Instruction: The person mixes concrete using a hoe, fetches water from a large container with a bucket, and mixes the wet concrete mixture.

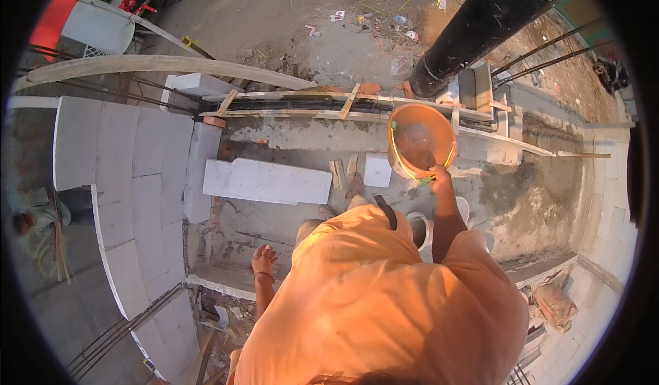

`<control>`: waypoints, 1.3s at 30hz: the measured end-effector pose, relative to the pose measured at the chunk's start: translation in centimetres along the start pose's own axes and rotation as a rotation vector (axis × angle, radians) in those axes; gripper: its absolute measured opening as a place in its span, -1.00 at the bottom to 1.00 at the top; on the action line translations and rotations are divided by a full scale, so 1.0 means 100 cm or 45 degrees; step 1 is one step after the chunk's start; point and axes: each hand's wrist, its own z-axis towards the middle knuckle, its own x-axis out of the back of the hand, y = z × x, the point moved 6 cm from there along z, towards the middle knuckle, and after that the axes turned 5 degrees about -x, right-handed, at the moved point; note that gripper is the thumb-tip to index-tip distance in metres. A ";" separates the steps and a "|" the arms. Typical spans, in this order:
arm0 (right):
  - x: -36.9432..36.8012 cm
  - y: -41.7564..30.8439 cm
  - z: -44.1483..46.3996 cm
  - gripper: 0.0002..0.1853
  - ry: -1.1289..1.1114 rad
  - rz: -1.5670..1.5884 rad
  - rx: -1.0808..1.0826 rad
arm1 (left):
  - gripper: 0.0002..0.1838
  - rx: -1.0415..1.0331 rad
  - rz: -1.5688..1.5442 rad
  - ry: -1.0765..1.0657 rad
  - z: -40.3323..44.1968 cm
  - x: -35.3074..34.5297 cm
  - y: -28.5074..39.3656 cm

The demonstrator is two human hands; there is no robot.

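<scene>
My right hand is closed on the rim of an orange bucket, close to its yellow handle. The bucket is tilted so that its inside shows, with some greyish residue at the bottom. My left hand hangs low beside my body with its fingers curled; whether anything is in it cannot be made out. White blocks lie on the floor in front of my feet, and a smaller white block lies just left of the bucket.
A long wooden formwork with steel bars runs across ahead. A thick black column rises behind the bucket. White block walls stand left and right. Pails sit by my right arm. A person crouches at far left.
</scene>
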 end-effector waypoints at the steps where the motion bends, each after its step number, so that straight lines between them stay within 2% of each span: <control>1: 0.016 -0.007 -0.016 -0.73 -0.125 -0.387 0.451 | -0.53 -0.072 0.036 -0.043 -0.002 -0.031 0.041; 2: 0.033 0.000 -0.039 -0.72 -0.247 -0.786 0.896 | -0.49 -0.207 0.142 -0.174 -0.001 -0.068 0.089; 3: 0.038 0.007 -0.062 -0.71 -0.368 -1.193 1.336 | -0.47 -0.357 0.240 -0.422 -0.009 -0.114 0.146; 5: 0.058 0.017 -0.055 -0.66 -0.530 -0.210 0.625 | -0.49 -0.799 0.314 -0.902 -0.075 -0.218 0.282; 6: 0.072 0.032 -0.056 -0.63 -0.564 0.271 0.249 | -0.50 -0.925 0.213 -1.206 -0.128 -0.265 0.342; 7: 0.093 0.042 -0.046 -0.60 -0.459 0.254 0.185 | -0.52 -1.114 0.094 -1.512 -0.192 -0.302 0.396; 8: 0.125 0.039 -0.022 -0.56 -0.354 0.248 0.149 | -0.53 -1.389 0.259 -1.742 -0.255 -0.325 0.440; 9: 0.156 0.036 0.001 -0.52 -0.249 0.244 0.112 | -0.47 -1.655 0.447 -1.877 -0.318 -0.341 0.475; 11: 0.153 0.030 -0.053 -0.45 -0.278 0.349 0.140 | -0.39 -2.008 0.442 -1.980 -0.407 -0.371 0.499; 12: 0.145 0.025 -0.090 -0.41 -0.294 0.401 0.153 | -0.36 -2.080 0.350 -2.022 -0.436 -0.373 0.505; 13: 0.150 0.018 -0.108 -0.38 -0.296 0.333 0.320 | -0.34 -2.171 0.249 -2.072 -0.470 -0.371 0.510; 15: 0.169 0.006 -0.127 -0.40 -0.025 0.429 0.405 | -0.30 -2.194 -0.033 -2.256 -0.520 -0.359 0.511; 16: 0.180 0.003 -0.126 -0.55 -0.028 0.448 0.285 | -0.29 -2.093 -0.169 -2.362 -0.519 -0.352 0.510; 17: 0.184 -0.009 -0.145 -0.53 -0.071 0.414 0.334 | -0.29 -2.032 -0.094 -2.421 -0.511 -0.355 0.500; 18: 0.174 -0.016 -0.172 -0.52 -0.125 0.362 0.346 | -0.38 -2.049 0.019 -2.332 -0.491 -0.357 0.490; 19: 0.174 -0.022 -0.189 -0.52 -0.036 0.329 0.408 | -0.38 -1.930 0.073 -2.313 -0.460 -0.369 0.473; 20: 0.195 -0.027 -0.151 -0.52 -0.114 0.383 0.359 | -0.39 -1.806 0.136 -2.260 -0.417 -0.383 0.448; 21: 0.196 -0.034 -0.162 -0.53 -0.060 0.365 0.357 | -0.44 -1.719 0.202 -2.080 -0.364 -0.390 0.421; 22: 0.194 -0.041 -0.160 -0.57 -0.125 0.268 0.334 | -0.46 -1.402 0.286 -1.962 -0.295 -0.402 0.379; 24: 0.191 -0.052 -0.159 -0.63 0.030 0.313 0.431 | -0.48 -1.019 0.512 -1.550 -0.136 -0.390 0.260; 25: 0.193 -0.060 -0.150 -0.62 0.108 0.318 0.486 | -0.44 -1.083 0.851 -1.296 -0.067 -0.354 0.197; 26: 0.188 -0.069 -0.136 -0.61 0.169 0.211 0.460 | -0.41 -0.991 1.130 -1.171 -0.004 -0.306 0.129; 28: 0.182 -0.084 -0.111 -0.60 0.300 -0.016 0.416 | -0.39 -0.506 1.427 -0.827 0.090 -0.157 -0.009; 29: 0.171 -0.093 -0.099 -0.64 0.284 -0.089 0.403 | -0.47 -0.262 1.571 -0.565 0.074 -0.074 -0.028; 30: 0.158 -0.098 -0.088 -0.67 0.268 -0.155 0.387 | -0.56 -0.086 1.889 -0.436 0.098 0.017 -0.082; 31: 0.146 -0.104 -0.076 -0.70 0.255 -0.215 0.373 | -0.57 0.170 1.968 -0.265 0.082 0.098 -0.103; 32: 0.136 -0.112 -0.061 -0.68 0.271 -0.263 0.400 | -0.58 0.453 1.845 -0.019 0.045 0.167 -0.108; 33: 0.125 -0.117 -0.042 -0.65 0.287 -0.323 0.423 | -0.59 0.683 1.490 0.310 0.002 0.215 -0.110; 34: 0.112 -0.121 -0.029 -0.62 0.300 -0.386 0.445 | -0.59 0.737 0.986 0.631 -0.036 0.245 -0.110; 36: 0.090 -0.127 -0.007 -0.58 0.314 -0.363 0.325 | -0.61 0.591 0.139 1.135 -0.094 0.259 -0.112; 37: 0.080 -0.128 -0.002 -0.55 0.324 -0.345 0.261 | -0.62 0.511 -0.102 1.218 -0.105 0.248 -0.119; 39: 0.066 -0.132 -0.012 -0.51 0.254 -0.278 0.097 | -0.63 0.379 -0.432 1.172 -0.100 0.187 -0.133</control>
